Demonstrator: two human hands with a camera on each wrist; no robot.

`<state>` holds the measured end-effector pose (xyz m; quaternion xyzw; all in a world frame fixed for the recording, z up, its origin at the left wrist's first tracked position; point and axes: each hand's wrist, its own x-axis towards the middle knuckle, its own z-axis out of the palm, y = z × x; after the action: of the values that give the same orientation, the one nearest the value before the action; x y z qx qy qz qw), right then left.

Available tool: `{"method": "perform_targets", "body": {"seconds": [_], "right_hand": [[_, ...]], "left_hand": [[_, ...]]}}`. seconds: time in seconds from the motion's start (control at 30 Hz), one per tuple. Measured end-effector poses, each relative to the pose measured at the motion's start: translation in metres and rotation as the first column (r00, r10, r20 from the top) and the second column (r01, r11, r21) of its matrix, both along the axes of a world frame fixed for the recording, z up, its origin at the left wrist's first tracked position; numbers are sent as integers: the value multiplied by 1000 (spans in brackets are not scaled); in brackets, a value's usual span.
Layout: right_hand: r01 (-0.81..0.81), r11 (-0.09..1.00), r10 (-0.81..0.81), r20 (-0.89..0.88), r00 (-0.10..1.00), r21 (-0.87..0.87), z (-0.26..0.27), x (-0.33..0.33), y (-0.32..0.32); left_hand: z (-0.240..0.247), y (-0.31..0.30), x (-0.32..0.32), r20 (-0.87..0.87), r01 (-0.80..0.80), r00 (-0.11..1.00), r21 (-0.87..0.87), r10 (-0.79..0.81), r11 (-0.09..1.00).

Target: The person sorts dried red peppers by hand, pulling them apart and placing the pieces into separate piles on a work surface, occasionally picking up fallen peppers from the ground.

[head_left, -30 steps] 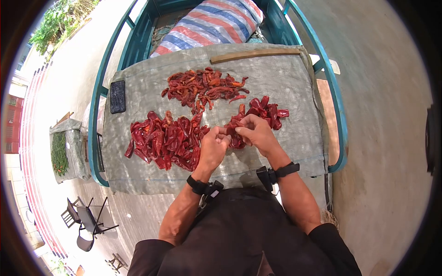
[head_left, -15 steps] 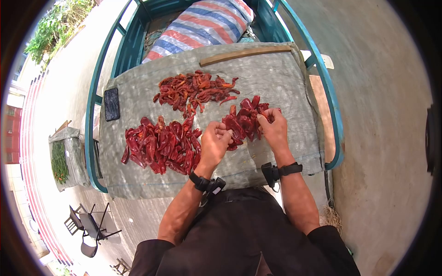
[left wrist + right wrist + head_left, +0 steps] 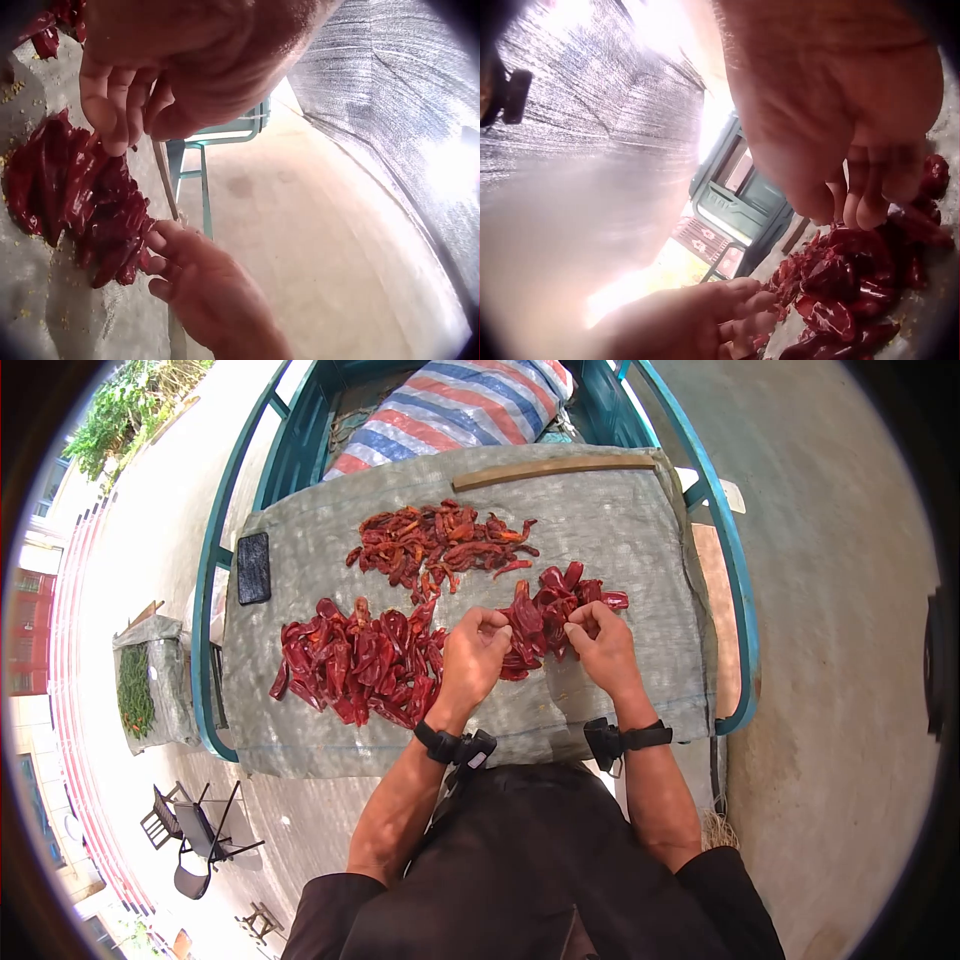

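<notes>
In the head view, a small pile of glossy dried red peppers (image 3: 535, 622) lies between both hands. My left hand (image 3: 474, 658) is at the pile's left edge, its fingers loosely bent. The right wrist view shows nothing in that left hand (image 3: 705, 319). My right hand (image 3: 608, 650) has thumb and forefinger close together at the pile's right side. In the left wrist view, fingertips of the right hand (image 3: 214, 289) meet the edge of the peppers (image 3: 75, 195); whether they pinch one I cannot tell.
A larger pepper pile (image 3: 350, 660) lies to the left, with thinner, shrivelled peppers (image 3: 430, 540) behind. A phone (image 3: 254, 568) and a wooden strip (image 3: 550, 470) rest on the grey sheet (image 3: 640, 530). Blue-green rails (image 3: 740, 610) flank it; a striped bag (image 3: 450, 410) lies beyond.
The right hand has moved right from beside the left hand to the pile's right side. The left hand stays at the left edge, and the peppers between the hands are more exposed.
</notes>
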<state>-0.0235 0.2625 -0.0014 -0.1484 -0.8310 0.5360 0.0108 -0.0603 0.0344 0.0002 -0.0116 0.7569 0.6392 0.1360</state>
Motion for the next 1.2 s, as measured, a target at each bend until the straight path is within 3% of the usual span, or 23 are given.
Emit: {"method": "perform_targets", "body": {"seconds": [0.17, 0.27, 0.37, 0.47, 0.57, 0.77, 0.83, 0.9, 0.97, 1.07, 1.2], "right_hand": [[-110, 991, 109, -14, 994, -82, 10, 8, -3], [-147, 982, 146, -15, 989, -118, 15, 14, -4], [-172, 979, 171, -13, 985, -114, 13, 17, -1], [-163, 979, 166, 23, 986, -120, 11, 19, 2], [-168, 977, 173, 26, 985, -128, 9, 22, 3], [-154, 972, 170, 76, 983, -179, 9, 25, 5], [-172, 978, 165, -65, 984, -122, 17, 26, -4], [-179, 980, 168, -122, 978, -82, 21, 25, -9], [-196, 978, 189, -97, 977, -74, 16, 29, -7], [-210, 973, 212, 14, 977, -99, 5, 34, 4], [-218, 969, 227, 70, 971, -116, 1, 39, 8]], "left_hand": [[10, -3, -4, -47, 58, 997, -82, -62, 995], [28, -3, -1, -133, 85, 984, -219, -115, 972], [27, -3, 2, -267, 105, 950, -224, -164, 969], [40, -2, 5, -404, 94, 884, -340, -235, 936], [61, -5, -1, -581, 130, 706, -456, -405, 881], [158, 3, -19, -705, 156, 323, -618, -631, 770], [195, 8, -16, -728, 116, 194, -649, -658, 752], [237, 12, -3, -701, 95, 145, -693, -699, 715], [261, 9, 11, -736, 67, 112, -665, -668, 744], [249, 10, 13, -870, -31, 21, -493, -493, 869], [245, 6, 17, -915, -19, -5, -403, -403, 915]]}}
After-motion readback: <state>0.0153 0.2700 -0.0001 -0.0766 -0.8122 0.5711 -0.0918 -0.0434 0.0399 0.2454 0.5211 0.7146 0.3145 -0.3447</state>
